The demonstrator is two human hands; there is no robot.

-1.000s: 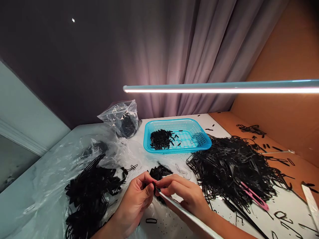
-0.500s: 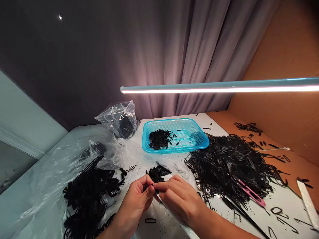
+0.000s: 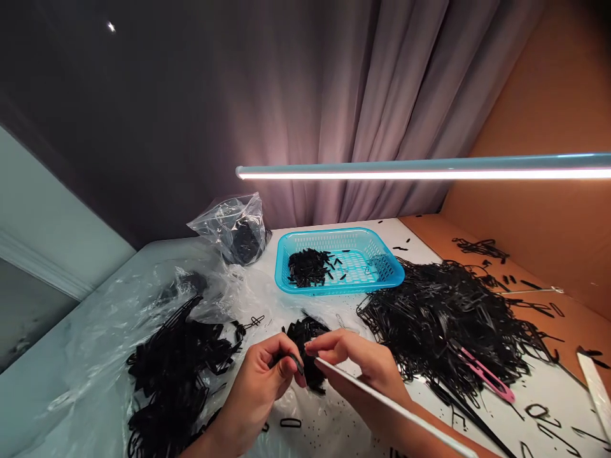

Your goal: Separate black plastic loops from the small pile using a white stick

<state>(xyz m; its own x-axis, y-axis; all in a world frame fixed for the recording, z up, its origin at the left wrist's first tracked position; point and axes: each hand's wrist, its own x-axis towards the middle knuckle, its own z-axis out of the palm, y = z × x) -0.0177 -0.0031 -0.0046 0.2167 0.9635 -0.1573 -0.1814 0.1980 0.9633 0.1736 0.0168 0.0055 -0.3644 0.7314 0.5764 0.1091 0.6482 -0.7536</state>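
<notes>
over the white table (image 3: 548, 388), my left hand (image 3: 255, 381) pinches a black plastic clip (image 3: 296, 364), my right hand (image 3: 356, 359) half-open; a slack pinch could drop it into the black pile (image 3: 305, 337).

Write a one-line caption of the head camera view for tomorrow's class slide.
Left hand pinches a small black strip, right hand close by, near a turquoise perforated basket.
</notes>
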